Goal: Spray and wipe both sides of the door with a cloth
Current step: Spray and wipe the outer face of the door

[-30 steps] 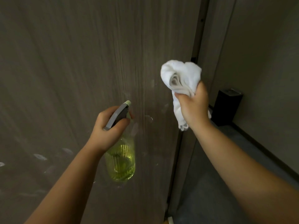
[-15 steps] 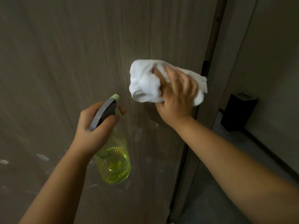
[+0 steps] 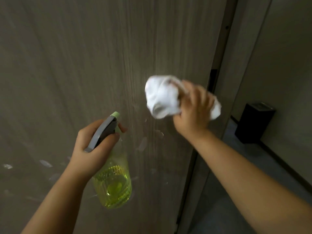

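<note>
While right hand (image 3: 194,114) presses cloth (image 3: 162,97) near door (image 3: 84,65) edge | left hand (image 3: 92,149) grips spray bottle (image 3: 113,183)

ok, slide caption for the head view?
Right hand presses white cloth on brown wood-grain door; left hand holds yellow-green spray bottle.

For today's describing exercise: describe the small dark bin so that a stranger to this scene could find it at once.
Start at the big wood-grain door and look past its right edge to the floor by the wall. There stands the black box-shaped bin, the only dark, square object near the pale wall.
</note>
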A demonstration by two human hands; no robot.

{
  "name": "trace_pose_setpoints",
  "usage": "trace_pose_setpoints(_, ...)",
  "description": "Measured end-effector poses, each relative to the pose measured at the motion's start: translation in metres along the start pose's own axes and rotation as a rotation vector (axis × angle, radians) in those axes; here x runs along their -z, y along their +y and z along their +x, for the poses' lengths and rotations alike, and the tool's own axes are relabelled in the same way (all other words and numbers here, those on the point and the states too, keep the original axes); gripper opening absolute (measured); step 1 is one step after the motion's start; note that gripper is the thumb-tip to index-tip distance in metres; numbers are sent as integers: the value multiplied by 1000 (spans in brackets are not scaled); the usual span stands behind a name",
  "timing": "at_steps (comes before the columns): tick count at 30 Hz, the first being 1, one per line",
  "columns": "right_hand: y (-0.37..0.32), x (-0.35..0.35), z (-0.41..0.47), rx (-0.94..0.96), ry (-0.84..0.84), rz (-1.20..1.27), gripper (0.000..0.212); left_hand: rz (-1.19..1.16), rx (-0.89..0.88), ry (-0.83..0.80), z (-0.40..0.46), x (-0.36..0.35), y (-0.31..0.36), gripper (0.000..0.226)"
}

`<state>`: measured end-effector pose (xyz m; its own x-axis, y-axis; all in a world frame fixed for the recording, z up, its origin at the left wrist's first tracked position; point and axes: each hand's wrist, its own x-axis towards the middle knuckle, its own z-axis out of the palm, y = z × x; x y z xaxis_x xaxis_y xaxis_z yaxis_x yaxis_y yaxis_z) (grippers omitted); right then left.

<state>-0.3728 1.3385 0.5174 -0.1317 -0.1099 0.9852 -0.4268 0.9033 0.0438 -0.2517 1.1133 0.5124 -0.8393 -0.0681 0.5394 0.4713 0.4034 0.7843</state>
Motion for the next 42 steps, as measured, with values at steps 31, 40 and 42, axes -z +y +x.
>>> trace_pose_setpoints(31, -31, 14, -73, -67, -372, 302, 52, 81, 9, 3, -17, 1, -12, 20)
trace_pose_setpoints(40, 22, 52, -76, -1045, -339, 599, 35, 36, 76, -311, -9, -26, -18, 30)
trace_pose_setpoints(42, 26, 60, -76, -1066, -320, 607, 29, 33, 71, -333, -8, -32, -20, 39)
